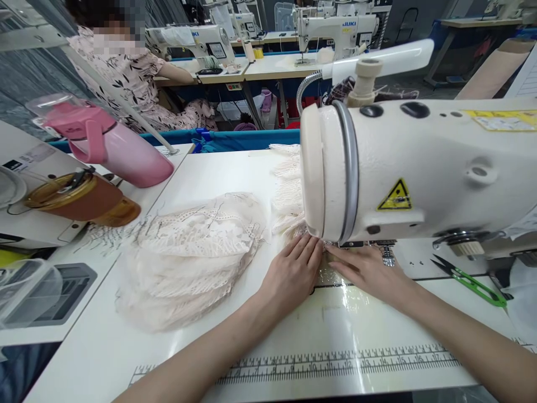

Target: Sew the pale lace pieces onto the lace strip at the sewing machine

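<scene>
My left hand [295, 270] lies flat on a piece of cream lace [289, 198] right under the head of a white sewing machine [419, 168]. My right hand [369, 272] rests flat beside it, fingers pointing left toward the needle area, which the machine head hides. Both hands press down on the lace with fingers extended. A pile of cream lace pieces [188, 252] sits to the left of my left hand on the white table [293, 336].
Green-handled thread snips [470, 280] lie at the right. A pink bottle [109, 148] and a brown bottle [79, 198] lie on their sides at the left. A printed ruler [335, 361] runs along the table front. Another person sits at the far left by other machines.
</scene>
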The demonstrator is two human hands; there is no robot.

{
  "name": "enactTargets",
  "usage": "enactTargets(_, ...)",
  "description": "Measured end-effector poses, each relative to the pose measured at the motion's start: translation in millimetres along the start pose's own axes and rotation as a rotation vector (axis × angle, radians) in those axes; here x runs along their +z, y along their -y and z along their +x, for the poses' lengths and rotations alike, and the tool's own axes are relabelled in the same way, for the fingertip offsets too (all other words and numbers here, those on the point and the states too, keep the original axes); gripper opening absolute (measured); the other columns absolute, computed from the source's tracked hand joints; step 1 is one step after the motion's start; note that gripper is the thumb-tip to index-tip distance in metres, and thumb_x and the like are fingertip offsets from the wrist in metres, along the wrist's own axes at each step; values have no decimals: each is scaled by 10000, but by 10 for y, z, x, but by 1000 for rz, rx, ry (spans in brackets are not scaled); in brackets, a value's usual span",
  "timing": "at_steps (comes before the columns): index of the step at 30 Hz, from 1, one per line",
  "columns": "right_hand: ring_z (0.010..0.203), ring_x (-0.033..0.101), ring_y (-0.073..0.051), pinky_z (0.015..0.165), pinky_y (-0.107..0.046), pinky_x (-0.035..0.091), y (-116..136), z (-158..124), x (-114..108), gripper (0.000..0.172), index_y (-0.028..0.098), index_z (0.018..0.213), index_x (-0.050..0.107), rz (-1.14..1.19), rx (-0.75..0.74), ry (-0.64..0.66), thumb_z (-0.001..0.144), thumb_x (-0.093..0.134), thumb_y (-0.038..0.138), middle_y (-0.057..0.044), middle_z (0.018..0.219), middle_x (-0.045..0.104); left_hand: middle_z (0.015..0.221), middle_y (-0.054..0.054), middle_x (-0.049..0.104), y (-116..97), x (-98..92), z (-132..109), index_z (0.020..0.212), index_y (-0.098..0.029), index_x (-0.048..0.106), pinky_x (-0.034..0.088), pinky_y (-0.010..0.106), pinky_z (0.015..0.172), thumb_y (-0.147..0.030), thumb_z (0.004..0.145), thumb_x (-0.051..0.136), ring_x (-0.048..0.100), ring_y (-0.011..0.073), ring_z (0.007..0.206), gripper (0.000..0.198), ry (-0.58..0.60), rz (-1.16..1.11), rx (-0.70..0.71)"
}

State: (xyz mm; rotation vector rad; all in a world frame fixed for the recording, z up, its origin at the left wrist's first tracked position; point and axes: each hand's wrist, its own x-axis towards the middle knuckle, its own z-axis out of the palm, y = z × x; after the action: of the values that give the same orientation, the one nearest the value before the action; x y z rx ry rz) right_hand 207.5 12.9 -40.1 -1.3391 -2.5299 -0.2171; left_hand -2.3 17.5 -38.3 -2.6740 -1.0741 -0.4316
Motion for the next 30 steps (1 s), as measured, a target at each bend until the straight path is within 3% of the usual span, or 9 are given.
enactTargets(4, 796, 661, -233, 659, -390, 523, -4, -12, 19, 408, 335, 1310, 524, -64, -16, -9, 959, 386, 490, -23, 944, 730, 1241, 173, 613, 3, 5, -5, 1145, -69, 595, 475, 442, 998, -155, 913, 437, 543, 296, 1216, 294, 11, 3, -9)
enactTargets(9, 822, 651, -209, 703, -388, 535, -19, -75, 77, 379, 297, 1332, 509, -268, -203, -12, 967, 410, 275, -40, 1310, 591, 1274, 177, 589, 9, 2, -1, 1146, -56, 599, 470, 446, 997, -191, 918, 447, 534, 313, 1222, 306, 16, 24, -14)
enactTargets(12, 814, 643, -186, 733, -370, 531, -15, -72, 59, 402, 307, 1306, 533, -286, -239, -16, 937, 444, 175, -23, 1371, 537, 1267, 172, 595, 8, -6, 10, 1153, -66, 598, 460, 451, 1002, -197, 920, 439, 541, 306, 1215, 311, 23, 22, -30)
enactTargets(18, 757, 639, -225, 719, -445, 524, -18, -6, 31, 314, 295, 1190, 619, -70, -89, -97, 944, 425, 275, -32, 1107, 691, 1290, 171, 578, 4, -27, 24, 1189, -64, 587, 434, 464, 1021, -204, 917, 417, 523, 314, 1231, 350, 40, 24, -47)
enactTargets(21, 730, 650, -226, 651, -403, 534, -41, 3, 47, 287, 284, 1051, 684, 102, 78, -104, 941, 421, 314, -34, 905, 726, 1302, 173, 568, 12, -20, 23, 1209, -56, 578, 413, 477, 1037, -206, 917, 407, 517, 320, 1236, 370, 50, 23, -53)
enactTargets(24, 721, 665, -208, 601, -353, 548, -60, 8, 32, 306, 279, 984, 696, 325, 220, -84, 945, 396, 329, -43, 870, 729, 1311, 172, 561, 8, -5, 17, 1234, -45, 561, 380, 487, 1063, -213, 911, 407, 487, 324, 1263, 395, 52, 27, -62)
enactTargets(30, 761, 681, -232, 762, -437, 561, -81, 27, 1, 234, 292, 866, 679, 533, 255, -201, 914, 466, 376, -34, 829, 730, 1293, 111, 588, -56, -103, 17, 1254, -105, 551, 370, 451, 1076, -311, 970, 399, 486, 277, 1262, 382, 38, 71, -69)
